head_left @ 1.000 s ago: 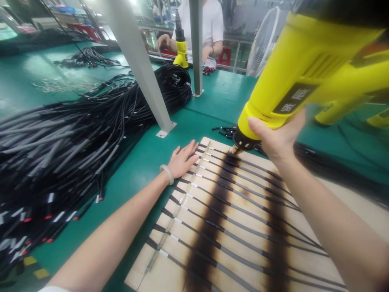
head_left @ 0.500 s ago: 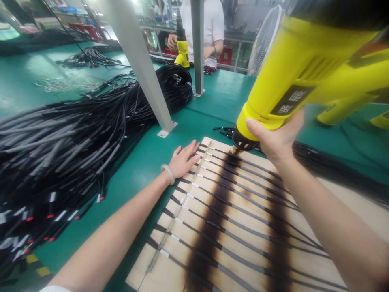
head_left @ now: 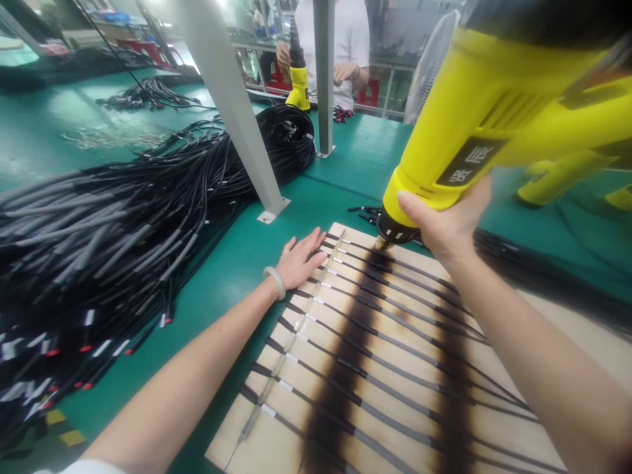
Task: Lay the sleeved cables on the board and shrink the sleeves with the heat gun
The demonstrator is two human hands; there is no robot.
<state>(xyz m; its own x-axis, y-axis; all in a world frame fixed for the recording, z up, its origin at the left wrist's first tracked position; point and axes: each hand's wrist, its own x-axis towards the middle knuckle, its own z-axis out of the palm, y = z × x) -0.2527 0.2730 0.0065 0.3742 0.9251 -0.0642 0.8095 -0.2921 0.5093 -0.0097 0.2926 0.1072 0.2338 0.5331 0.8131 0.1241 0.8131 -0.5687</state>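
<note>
My right hand (head_left: 451, 220) grips a yellow heat gun (head_left: 454, 125) round the front of its barrel, thumb on the near side. Its nozzle (head_left: 382, 243) points down at the far end of a dark scorched band on a light wooden board (head_left: 405, 375). Several black cables (head_left: 390, 365) with white labels lie side by side across the board, under a thin clear rod (head_left: 281, 355). At the board's far left edge my left hand (head_left: 301, 259) lies flat with fingers spread over the cable ends. The wrist wears a pale bangle (head_left: 274, 282).
A large bundle of black cables (head_left: 148, 191) covers the green table (head_left: 217, 316) on the left. Two grey posts (head_left: 232, 99) stand beyond the board. More yellow heat guns (head_left: 557, 181) are at the right. Across the table a person (head_left: 340, 46) works near another heat gun (head_left: 299, 82).
My hands and the heat gun keep almost the same place over the board. The view shifts very slightly. Across the table, the other person's hands have moved a little.
</note>
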